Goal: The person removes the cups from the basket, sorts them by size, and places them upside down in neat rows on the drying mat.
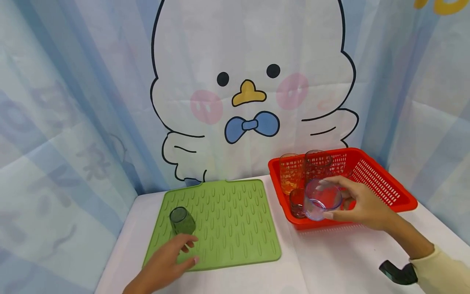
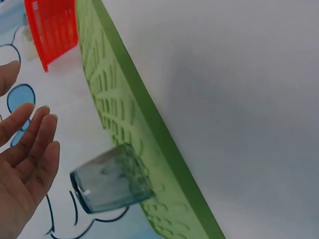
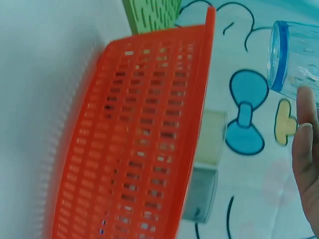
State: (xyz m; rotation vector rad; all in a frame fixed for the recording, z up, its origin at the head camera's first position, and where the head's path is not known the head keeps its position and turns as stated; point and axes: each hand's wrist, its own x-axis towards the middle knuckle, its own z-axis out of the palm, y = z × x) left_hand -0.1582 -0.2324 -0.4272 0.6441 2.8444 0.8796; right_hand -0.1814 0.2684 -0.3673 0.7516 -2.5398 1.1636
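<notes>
My right hand (image 1: 361,202) pinches a clear, bluish glass (image 1: 323,200) between thumb and fingers, above the near left part of the red basket (image 1: 398,185). In the right wrist view that glass (image 3: 299,59) shows a blue rim and hangs apart from the basket's wall. Over the near left of the green mat (image 1: 235,228) hovers my left hand (image 1: 167,259), fingers loosely bent and holding nothing. Just beyond it a dark grey-green glass (image 1: 182,220) stands on the mat. The left wrist view shows this glass (image 2: 112,181) apart from my fingers.
Inside the basket stand an amber glass (image 1: 290,173), a taller dark-looking glass (image 1: 317,165) and a small brownish glass (image 1: 296,203). A black object (image 1: 398,272) is by my right sleeve. A curtain with a printed bird (image 1: 249,53) hangs behind the white table (image 1: 279,281).
</notes>
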